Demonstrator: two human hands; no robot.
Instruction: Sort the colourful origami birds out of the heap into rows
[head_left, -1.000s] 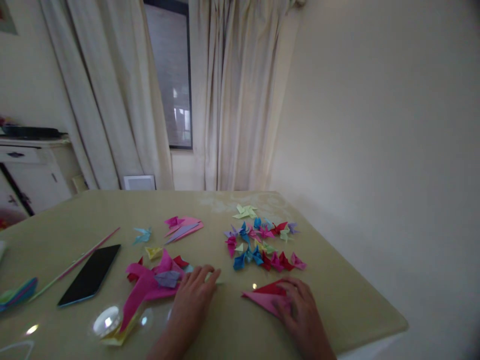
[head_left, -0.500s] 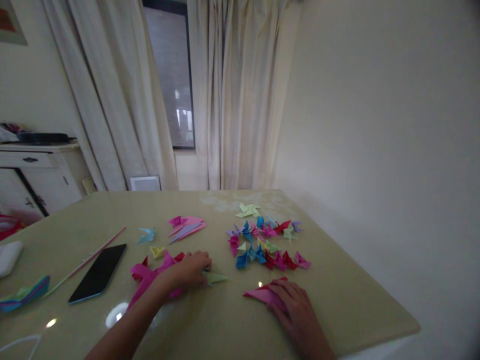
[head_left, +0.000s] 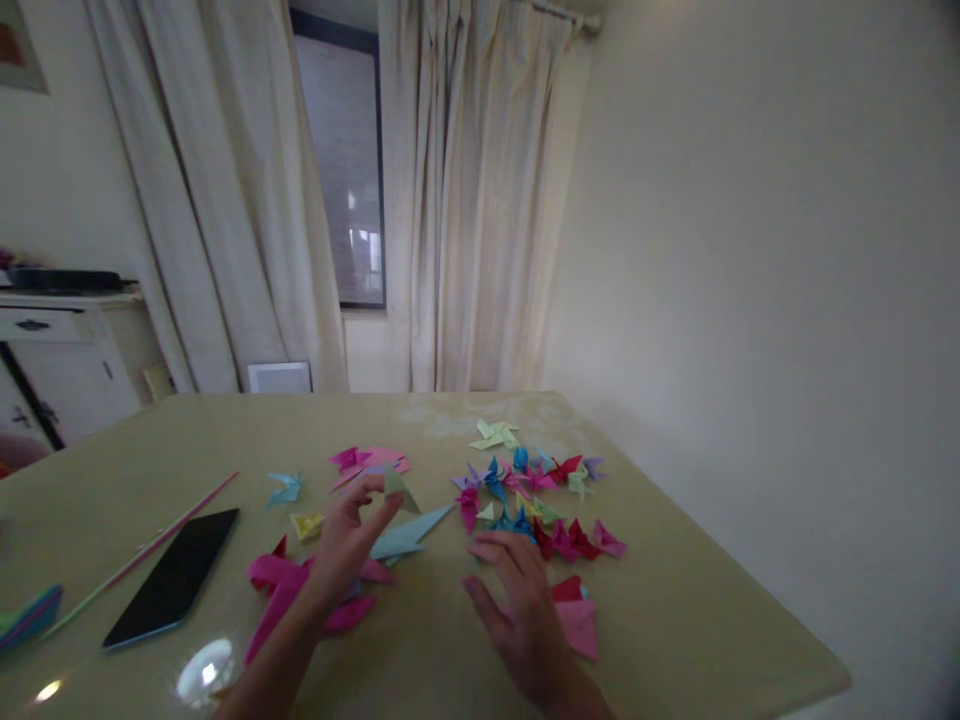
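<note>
My left hand is raised over the table, thumb and forefinger closed on a small pale green folded paper. Below its fingers lies a light blue folded paper with a long point. Magenta folded papers lie under and beside the left wrist. My right hand has its thumb and fingers apart and nothing visible in them. Next to it lies a pink folded paper with red paper behind. Just beyond that hand, several small origami pieces sit in rows, blue, red, pink, green and purple.
A pale green pinwheel-shaped paper lies at the back. To the left are a black phone, a thin pink-and-green stick, a light blue origami piece and a yellow one. A wall stands along the right.
My left hand has risen from the table with the pale green paper, and the light blue paper now shows. My right hand has left the pink paper and moved left, its fingers apart.
</note>
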